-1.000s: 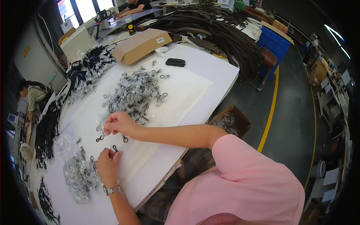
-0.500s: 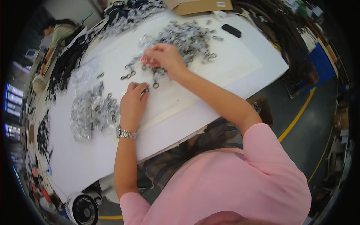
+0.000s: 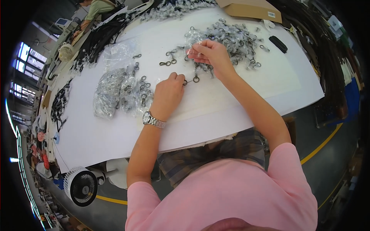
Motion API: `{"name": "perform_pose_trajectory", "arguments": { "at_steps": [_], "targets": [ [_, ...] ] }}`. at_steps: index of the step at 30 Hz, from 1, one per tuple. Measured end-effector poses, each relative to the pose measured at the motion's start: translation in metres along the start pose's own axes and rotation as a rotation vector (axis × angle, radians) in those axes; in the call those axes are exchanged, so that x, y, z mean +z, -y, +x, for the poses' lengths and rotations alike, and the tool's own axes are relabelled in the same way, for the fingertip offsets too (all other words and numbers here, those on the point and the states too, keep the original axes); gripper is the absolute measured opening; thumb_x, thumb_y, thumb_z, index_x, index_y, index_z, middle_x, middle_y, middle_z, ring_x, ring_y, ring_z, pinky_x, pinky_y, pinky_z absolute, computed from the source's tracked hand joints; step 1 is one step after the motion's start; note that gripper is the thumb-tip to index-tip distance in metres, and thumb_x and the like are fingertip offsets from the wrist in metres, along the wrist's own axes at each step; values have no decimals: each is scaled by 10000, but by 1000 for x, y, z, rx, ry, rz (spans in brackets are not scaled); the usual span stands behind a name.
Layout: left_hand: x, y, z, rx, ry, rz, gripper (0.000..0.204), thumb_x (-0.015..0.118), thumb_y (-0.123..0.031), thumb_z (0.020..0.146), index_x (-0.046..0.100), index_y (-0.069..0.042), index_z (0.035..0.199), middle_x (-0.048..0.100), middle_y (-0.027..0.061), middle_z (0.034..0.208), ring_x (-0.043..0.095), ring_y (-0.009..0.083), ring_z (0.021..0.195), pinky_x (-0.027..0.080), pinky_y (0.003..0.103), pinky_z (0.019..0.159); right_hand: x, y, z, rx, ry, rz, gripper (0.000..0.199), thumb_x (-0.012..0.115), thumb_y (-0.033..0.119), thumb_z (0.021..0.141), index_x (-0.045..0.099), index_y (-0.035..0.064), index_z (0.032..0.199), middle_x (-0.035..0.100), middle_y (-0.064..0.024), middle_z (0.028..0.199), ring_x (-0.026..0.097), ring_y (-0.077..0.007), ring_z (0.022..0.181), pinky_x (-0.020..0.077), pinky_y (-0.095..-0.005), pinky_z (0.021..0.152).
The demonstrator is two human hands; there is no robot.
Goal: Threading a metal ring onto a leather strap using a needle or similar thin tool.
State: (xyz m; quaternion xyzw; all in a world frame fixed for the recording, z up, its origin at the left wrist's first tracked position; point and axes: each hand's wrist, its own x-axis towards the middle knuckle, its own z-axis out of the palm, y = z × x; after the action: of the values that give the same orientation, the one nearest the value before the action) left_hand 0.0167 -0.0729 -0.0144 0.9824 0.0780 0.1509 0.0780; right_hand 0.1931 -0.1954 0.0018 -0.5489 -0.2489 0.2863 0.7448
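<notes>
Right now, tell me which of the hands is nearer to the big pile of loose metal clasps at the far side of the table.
Right. The right hand is at the near edge of the pile of metal clasps, fingers touching it. The left hand rests lower on the white table, apart from it.

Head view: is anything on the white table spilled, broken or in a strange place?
Nothing stands out. The metal clips lie in a loose pile beyond the right hand, and the clear bags lie left of the left hand. A few single clips lie between them on the table. No damage is visible.
</notes>
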Motion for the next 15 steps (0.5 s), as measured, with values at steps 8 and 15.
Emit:
{"name": "perform_pose_trajectory", "arguments": {
  "at_steps": [8,15],
  "targets": [
    [12,2,-3,-41,3,13,213,622,-61,867,609,-42,1079,609,141,983,665,348,787,547,456,689,5,2,-8,32,0,-8,147,692,202,979,658,58,983,774,-113,1008,755,-179,939,569,-272,816],
    [11,6,-2,-50,-98,-51,105,642,-74,870,649,-42,970,605,126,941,656,338,778,538,447,687,1,-1,-6,56,-11,13,148,688,206,984,661,61,979,774,-109,1011,757,-179,935,572,-276,810]
  ]
}}
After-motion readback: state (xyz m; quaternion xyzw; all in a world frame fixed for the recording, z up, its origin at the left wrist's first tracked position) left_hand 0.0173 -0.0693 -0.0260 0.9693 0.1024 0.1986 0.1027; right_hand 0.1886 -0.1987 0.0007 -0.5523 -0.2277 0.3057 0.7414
